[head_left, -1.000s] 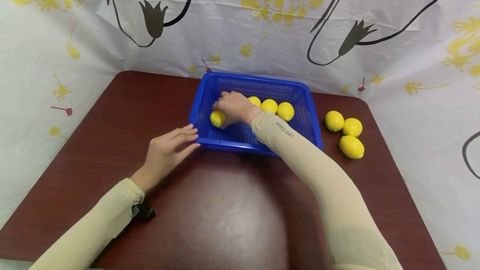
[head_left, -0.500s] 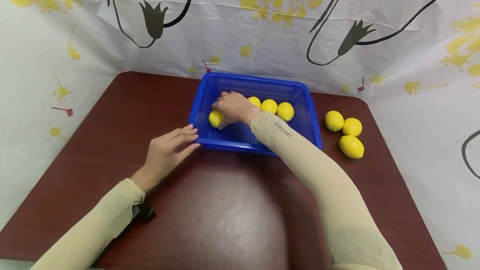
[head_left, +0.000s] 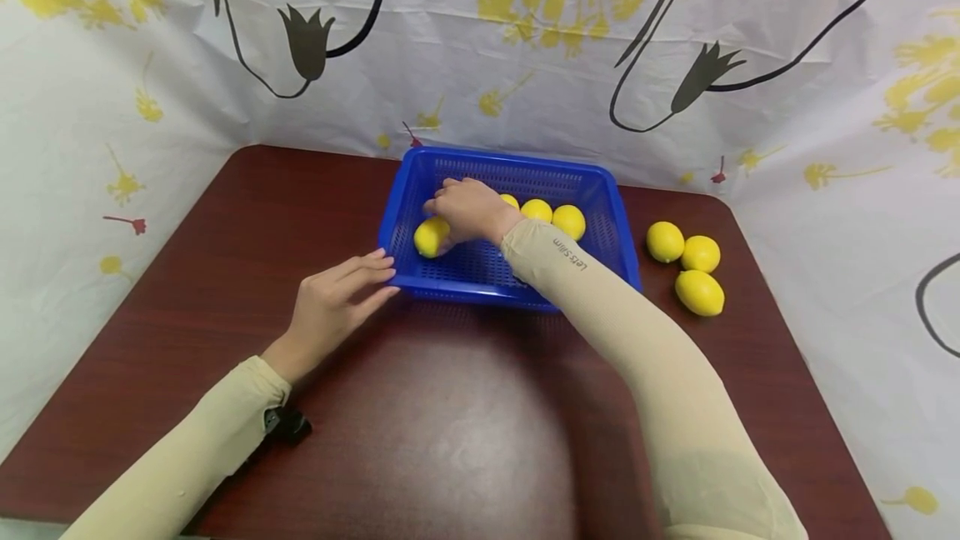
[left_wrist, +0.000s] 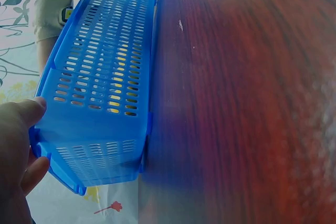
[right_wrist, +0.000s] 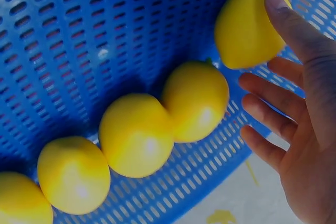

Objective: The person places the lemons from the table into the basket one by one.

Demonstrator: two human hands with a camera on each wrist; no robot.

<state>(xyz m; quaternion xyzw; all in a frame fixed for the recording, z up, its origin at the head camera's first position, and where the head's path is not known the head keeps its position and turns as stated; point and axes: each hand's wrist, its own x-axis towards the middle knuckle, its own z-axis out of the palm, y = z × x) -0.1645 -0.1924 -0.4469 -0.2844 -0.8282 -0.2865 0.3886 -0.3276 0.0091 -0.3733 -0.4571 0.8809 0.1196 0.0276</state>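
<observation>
The weak point is the left end of the blue slotted plastic basket (head_left: pixel 465 292), inside which a lemon (head_left: pixel 431 237) lies near the left wall, with the right hand (head_left: pixel 467 211) over it. Only the thumb plainly touches that lemon; the other fingers are spread loosely apart, and whether the index finger bears on its far side is hidden. With so little grip, a slip of the thumb could let the lemon roll along the basket floor and knock the row of four more lemons (right_wrist: pixel 136 135) beside it, which are round and have nothing visible wedging them. The left hand (head_left: pixel 330 302) pinches the basket's near left corner, thumb on the near side and fingers on the left; too firm a pull there might tilt or drag the basket and upset the row. To the basket's right, three loose lemons (head_left: pixel 701 255) sit on the wooden table (head_left: pixel 450 432), so a careless outward sweep of the right sleeve (head_left: pixel 637 348), which crosses the near rim, might send one rolling.
</observation>
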